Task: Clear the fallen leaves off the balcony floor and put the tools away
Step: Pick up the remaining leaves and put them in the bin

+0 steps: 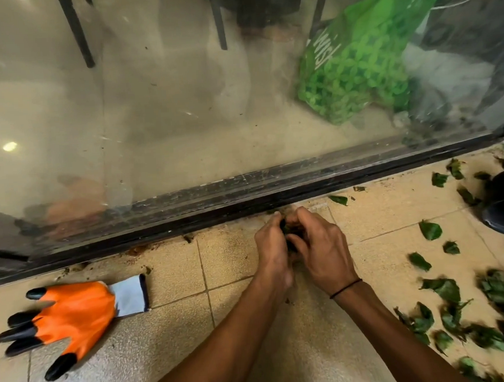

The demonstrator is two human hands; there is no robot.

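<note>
Both hands, left [272, 242] & right [320, 245], fingers curled, cupping a clump of leaves [289, 232] by the door track [187, 214]. More leaves [443, 291] litter the floor's right edge. Risk: bits slipping out btwn palms, loose grip.

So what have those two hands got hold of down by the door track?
A small dark clump of leaves, cupped between the left hand and right hand. Both curl round its sides; most of it is hidden by the fingers.

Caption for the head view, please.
Both hands, left and right, bunch leaves by the door track; glove lies aside.
</note>
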